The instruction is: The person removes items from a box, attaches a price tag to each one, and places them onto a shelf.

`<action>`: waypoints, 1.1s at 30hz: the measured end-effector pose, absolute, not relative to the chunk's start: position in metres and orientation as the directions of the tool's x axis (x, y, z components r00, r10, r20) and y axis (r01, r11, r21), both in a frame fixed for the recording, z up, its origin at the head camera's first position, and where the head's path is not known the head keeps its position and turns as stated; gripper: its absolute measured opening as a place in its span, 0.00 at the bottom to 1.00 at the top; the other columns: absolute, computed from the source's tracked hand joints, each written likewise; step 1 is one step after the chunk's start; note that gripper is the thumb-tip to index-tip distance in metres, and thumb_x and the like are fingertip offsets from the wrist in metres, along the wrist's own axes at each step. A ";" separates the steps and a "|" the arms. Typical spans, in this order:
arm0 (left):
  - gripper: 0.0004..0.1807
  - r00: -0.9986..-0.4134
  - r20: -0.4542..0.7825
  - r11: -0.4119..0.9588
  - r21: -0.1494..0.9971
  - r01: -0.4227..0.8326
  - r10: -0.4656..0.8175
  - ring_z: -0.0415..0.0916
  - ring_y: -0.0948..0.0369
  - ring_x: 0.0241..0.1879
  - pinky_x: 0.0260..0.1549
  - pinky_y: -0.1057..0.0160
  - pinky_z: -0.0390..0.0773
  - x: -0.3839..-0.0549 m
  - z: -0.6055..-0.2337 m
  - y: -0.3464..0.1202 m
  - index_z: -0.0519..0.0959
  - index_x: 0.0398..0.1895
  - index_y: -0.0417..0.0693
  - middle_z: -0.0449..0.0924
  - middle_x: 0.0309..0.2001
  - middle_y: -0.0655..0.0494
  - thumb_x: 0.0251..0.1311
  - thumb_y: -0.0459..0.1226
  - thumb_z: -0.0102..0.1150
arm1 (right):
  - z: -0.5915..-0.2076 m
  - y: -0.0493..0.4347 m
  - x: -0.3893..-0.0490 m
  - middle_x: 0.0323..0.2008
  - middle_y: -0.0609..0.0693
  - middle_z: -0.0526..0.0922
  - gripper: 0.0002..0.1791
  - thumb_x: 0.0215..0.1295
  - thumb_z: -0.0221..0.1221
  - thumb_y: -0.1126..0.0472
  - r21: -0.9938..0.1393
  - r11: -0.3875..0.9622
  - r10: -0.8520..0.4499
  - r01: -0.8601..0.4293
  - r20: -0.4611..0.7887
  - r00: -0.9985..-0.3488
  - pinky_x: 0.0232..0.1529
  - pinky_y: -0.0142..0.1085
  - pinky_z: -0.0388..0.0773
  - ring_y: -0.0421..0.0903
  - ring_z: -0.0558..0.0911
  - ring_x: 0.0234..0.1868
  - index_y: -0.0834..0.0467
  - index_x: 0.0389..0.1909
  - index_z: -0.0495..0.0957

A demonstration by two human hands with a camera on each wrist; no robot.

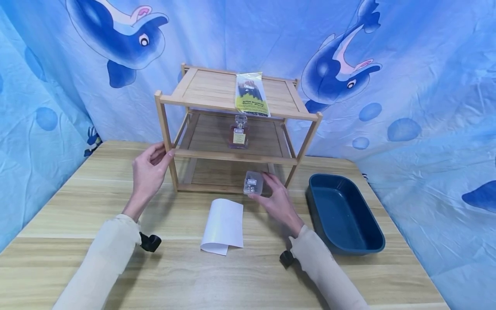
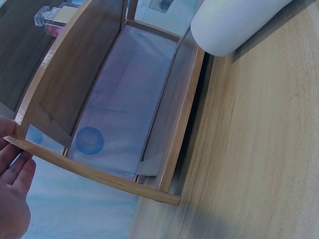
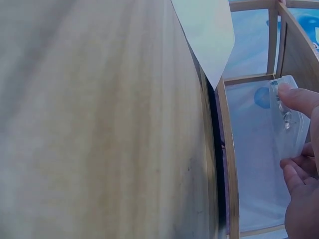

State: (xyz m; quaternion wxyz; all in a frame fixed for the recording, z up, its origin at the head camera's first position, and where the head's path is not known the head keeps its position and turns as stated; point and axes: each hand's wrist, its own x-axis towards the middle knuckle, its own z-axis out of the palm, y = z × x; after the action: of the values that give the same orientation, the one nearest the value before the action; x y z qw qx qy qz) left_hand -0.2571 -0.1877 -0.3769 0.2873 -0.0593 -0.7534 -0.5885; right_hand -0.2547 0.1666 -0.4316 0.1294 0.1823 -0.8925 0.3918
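A three-tier wooden shelf stands on the table. My left hand grips its front left post beside the middle tier, thumb in front and fingers behind; the left wrist view shows the fingers at that post. In my right hand is a small clear plastic box with a white label and small shiny pieces inside. Thumb and fingers pinch the box by its edges, at the front of the bottom tier. On the middle tier stands a perfume bottle, and a brush packet lies on top.
A curled white sheet of paper lies on the table in front of the shelf. To the right sits a deep dark blue plastic basin. Behind everything hangs a blue curtain with dolphin prints.
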 end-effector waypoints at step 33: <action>0.22 -0.830 0.500 0.339 0.847 0.409 -0.247 0.81 0.53 0.57 0.54 0.71 0.78 -0.257 -0.377 -0.188 0.78 0.63 0.34 0.83 0.57 0.41 0.72 0.38 0.63 | -0.436 0.138 -0.292 0.73 0.64 0.66 0.45 0.61 0.74 0.56 -0.643 0.599 -0.319 -0.477 0.354 -0.879 0.71 0.51 0.67 0.61 0.69 0.71 0.68 0.75 0.64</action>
State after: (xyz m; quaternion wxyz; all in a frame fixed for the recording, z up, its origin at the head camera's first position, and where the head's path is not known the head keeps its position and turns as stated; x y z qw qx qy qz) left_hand -0.2570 -0.1877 -0.3771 0.2865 -0.0528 -0.7663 -0.5727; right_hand -0.2923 0.1380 -0.4360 0.1017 0.2241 -0.8885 0.3874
